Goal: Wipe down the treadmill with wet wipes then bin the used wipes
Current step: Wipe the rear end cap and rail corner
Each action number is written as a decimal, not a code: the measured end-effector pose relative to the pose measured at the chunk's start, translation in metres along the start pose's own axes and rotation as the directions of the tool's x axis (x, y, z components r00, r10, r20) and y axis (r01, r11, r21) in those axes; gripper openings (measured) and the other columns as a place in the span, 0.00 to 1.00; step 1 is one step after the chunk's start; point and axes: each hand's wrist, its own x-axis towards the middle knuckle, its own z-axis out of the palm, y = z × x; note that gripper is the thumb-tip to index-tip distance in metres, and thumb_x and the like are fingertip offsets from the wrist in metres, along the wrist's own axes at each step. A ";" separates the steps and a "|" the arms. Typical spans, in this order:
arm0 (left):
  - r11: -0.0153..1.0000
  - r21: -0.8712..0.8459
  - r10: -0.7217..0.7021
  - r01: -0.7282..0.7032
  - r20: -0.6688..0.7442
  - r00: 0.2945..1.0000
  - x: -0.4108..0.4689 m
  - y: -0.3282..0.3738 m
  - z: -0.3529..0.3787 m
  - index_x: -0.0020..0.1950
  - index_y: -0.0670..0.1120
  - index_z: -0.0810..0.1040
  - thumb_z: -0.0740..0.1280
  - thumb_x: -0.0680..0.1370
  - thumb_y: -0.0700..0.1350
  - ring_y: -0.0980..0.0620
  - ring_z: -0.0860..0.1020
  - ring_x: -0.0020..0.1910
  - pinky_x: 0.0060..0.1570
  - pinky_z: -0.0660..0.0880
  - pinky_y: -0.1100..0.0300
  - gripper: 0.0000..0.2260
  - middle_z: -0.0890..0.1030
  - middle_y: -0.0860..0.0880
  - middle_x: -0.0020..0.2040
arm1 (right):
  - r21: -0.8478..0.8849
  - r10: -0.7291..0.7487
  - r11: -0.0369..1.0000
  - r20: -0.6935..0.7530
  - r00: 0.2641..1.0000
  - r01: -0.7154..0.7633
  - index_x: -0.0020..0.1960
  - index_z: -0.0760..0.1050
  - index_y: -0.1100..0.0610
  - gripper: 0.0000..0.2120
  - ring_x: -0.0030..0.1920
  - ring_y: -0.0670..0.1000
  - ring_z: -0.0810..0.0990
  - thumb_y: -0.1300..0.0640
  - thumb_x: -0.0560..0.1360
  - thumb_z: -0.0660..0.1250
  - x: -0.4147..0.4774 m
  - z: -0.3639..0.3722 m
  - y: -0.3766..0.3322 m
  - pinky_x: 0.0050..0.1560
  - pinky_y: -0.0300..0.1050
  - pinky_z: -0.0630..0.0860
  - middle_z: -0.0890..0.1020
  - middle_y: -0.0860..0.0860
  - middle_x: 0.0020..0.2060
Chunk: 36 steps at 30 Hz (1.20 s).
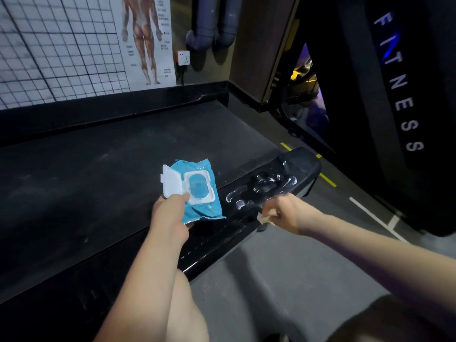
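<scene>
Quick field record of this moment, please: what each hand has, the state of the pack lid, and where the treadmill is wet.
left hand: holds the wipes pack by its near edge
lid: flipped open
right hand: grips a crumpled wipe at the side rail
wet streaks: on the side rail's far end, just ahead of the right hand
treadmill belt: no streaks visible

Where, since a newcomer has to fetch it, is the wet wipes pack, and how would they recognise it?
Find the long black treadmill belt beside the grid-patterned wall. Over its edge, next to the glossy side rail, the left hand holds the pack. It is the only bright blue thing there, a soft pouch with a white flip lid standing open.
</scene>
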 end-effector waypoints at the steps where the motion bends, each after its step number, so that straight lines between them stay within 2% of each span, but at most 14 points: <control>1: 1.000 0.006 -0.009 0.009 0.010 1.000 0.001 0.000 0.001 0.66 0.47 0.77 0.67 0.81 0.34 0.41 0.84 0.53 0.59 0.80 0.40 0.16 0.84 0.43 0.58 | 0.020 0.036 0.999 -0.006 0.999 -0.036 0.50 0.83 0.51 0.06 0.44 0.48 0.79 0.59 0.75 0.69 0.002 0.006 0.007 0.44 0.40 0.74 0.84 0.47 0.44; 4: 1.000 0.023 -0.015 0.014 0.050 0.999 0.004 -0.003 0.004 0.67 0.48 0.77 0.67 0.81 0.35 0.41 0.85 0.53 0.55 0.81 0.42 0.17 0.85 0.43 0.57 | 0.181 0.130 0.977 -0.087 0.988 -0.113 0.44 0.83 0.52 0.06 0.43 0.49 0.80 0.61 0.75 0.69 0.013 0.019 0.016 0.44 0.41 0.73 0.84 0.48 0.43; 6: 1.000 0.023 -0.015 0.014 0.061 0.998 0.005 -0.007 0.007 0.68 0.47 0.77 0.67 0.81 0.34 0.41 0.85 0.53 0.56 0.81 0.42 0.17 0.85 0.43 0.57 | 0.230 0.143 0.968 -0.169 0.975 -0.102 0.48 0.83 0.53 0.09 0.46 0.50 0.79 0.63 0.75 0.67 0.021 0.026 0.016 0.47 0.41 0.71 0.82 0.49 0.45; 10: 1.000 0.011 -0.024 0.023 0.088 0.996 0.007 -0.013 0.014 0.67 0.45 0.78 0.66 0.81 0.33 0.40 0.85 0.52 0.59 0.80 0.39 0.16 0.85 0.42 0.57 | 0.251 0.034 0.968 -0.250 0.968 0.031 0.58 0.84 0.52 0.13 0.46 0.44 0.76 0.62 0.76 0.70 0.023 0.044 0.004 0.49 0.30 0.70 0.80 0.48 0.47; 11: 1.000 0.009 -0.022 0.022 0.086 0.996 0.008 -0.015 0.016 0.66 0.45 0.78 0.66 0.81 0.32 0.40 0.85 0.52 0.60 0.80 0.39 0.15 0.85 0.42 0.57 | 0.233 -0.014 0.970 -0.235 0.972 0.070 0.58 0.84 0.51 0.12 0.45 0.45 0.78 0.62 0.76 0.70 0.023 0.050 0.006 0.50 0.31 0.72 0.79 0.47 0.46; 13: 1.000 0.008 -0.026 0.025 0.084 0.996 0.009 -0.018 0.019 0.66 0.45 0.78 0.66 0.81 0.33 0.40 0.85 0.53 0.61 0.79 0.38 0.15 0.86 0.42 0.57 | 0.159 -0.056 0.983 -0.211 0.976 0.091 0.55 0.84 0.51 0.09 0.45 0.51 0.81 0.60 0.78 0.68 0.024 0.060 0.015 0.49 0.42 0.78 0.77 0.49 0.45; 15: 1.000 0.019 -0.026 0.025 0.085 0.996 0.011 -0.019 0.021 0.65 0.45 0.79 0.66 0.81 0.33 0.40 0.85 0.53 0.61 0.79 0.38 0.15 0.86 0.42 0.56 | 0.098 -0.002 0.995 -0.228 0.974 0.025 0.53 0.84 0.53 0.08 0.45 0.54 0.81 0.58 0.80 0.66 0.026 0.061 0.028 0.49 0.48 0.79 0.77 0.51 0.47; 19: 0.998 0.056 -0.014 0.009 0.094 0.995 0.008 -0.021 0.026 0.64 0.46 0.79 0.66 0.81 0.32 0.41 0.85 0.52 0.59 0.80 0.41 0.14 0.86 0.43 0.55 | 0.061 0.180 0.983 -0.200 0.963 -0.171 0.45 0.81 0.54 0.08 0.45 0.58 0.80 0.58 0.78 0.64 0.025 0.049 0.058 0.47 0.51 0.79 0.76 0.52 0.45; 22: 0.997 0.074 -0.014 0.007 0.094 0.995 0.005 -0.021 0.031 0.63 0.46 0.79 0.66 0.80 0.32 0.41 0.85 0.52 0.58 0.81 0.42 0.14 0.86 0.43 0.54 | 0.105 0.295 0.955 -0.225 0.929 -0.278 0.41 0.79 0.57 0.08 0.46 0.60 0.80 0.59 0.72 0.61 0.018 0.034 0.072 0.48 0.52 0.79 0.78 0.53 0.46; 25: 0.998 0.067 -0.022 0.016 0.091 0.996 0.000 -0.027 0.037 0.63 0.46 0.79 0.66 0.81 0.32 0.42 0.85 0.50 0.52 0.82 0.46 0.14 0.86 0.43 0.54 | 0.184 0.338 0.937 -0.277 0.899 -0.296 0.43 0.83 0.53 0.10 0.45 0.57 0.79 0.62 0.73 0.63 0.007 0.015 0.070 0.47 0.50 0.78 0.79 0.52 0.46; 27: 0.999 0.040 -0.017 0.014 0.085 0.996 -0.004 -0.031 0.042 0.64 0.46 0.78 0.65 0.81 0.32 0.43 0.85 0.50 0.51 0.82 0.47 0.15 0.85 0.43 0.55 | 0.226 0.311 0.943 -0.329 0.892 -0.246 0.47 0.85 0.51 0.09 0.45 0.53 0.80 0.62 0.74 0.67 -0.003 0.002 0.061 0.47 0.48 0.77 0.80 0.50 0.44; 30: 0.999 -0.041 -0.015 0.018 0.081 0.997 -0.014 -0.034 0.049 0.67 0.46 0.77 0.65 0.81 0.32 0.43 0.85 0.50 0.50 0.82 0.48 0.16 0.85 0.43 0.57 | 0.188 0.197 0.973 -0.358 0.913 -0.136 0.49 0.86 0.52 0.06 0.41 0.49 0.77 0.59 0.77 0.70 -0.022 -0.010 0.040 0.46 0.45 0.74 0.77 0.46 0.39; 32: 0.994 -0.109 -0.003 0.012 0.085 0.996 -0.021 -0.039 0.050 0.69 0.45 0.77 0.64 0.82 0.32 0.43 0.84 0.51 0.49 0.81 0.50 0.17 0.85 0.43 0.59 | 0.146 0.093 0.988 -0.317 0.944 -0.048 0.49 0.85 0.53 0.06 0.42 0.50 0.78 0.58 0.78 0.69 -0.033 -0.022 0.027 0.47 0.45 0.76 0.80 0.49 0.40; 36: 0.977 -0.215 0.015 0.010 0.114 0.993 -0.030 -0.044 0.053 0.70 0.45 0.78 0.65 0.82 0.34 0.42 0.84 0.57 0.63 0.79 0.44 0.17 0.85 0.43 0.61 | 0.028 -0.039 0.999 -0.145 0.989 0.043 0.49 0.86 0.52 0.07 0.45 0.45 0.80 0.60 0.74 0.72 -0.037 -0.054 0.019 0.49 0.37 0.74 0.85 0.46 0.43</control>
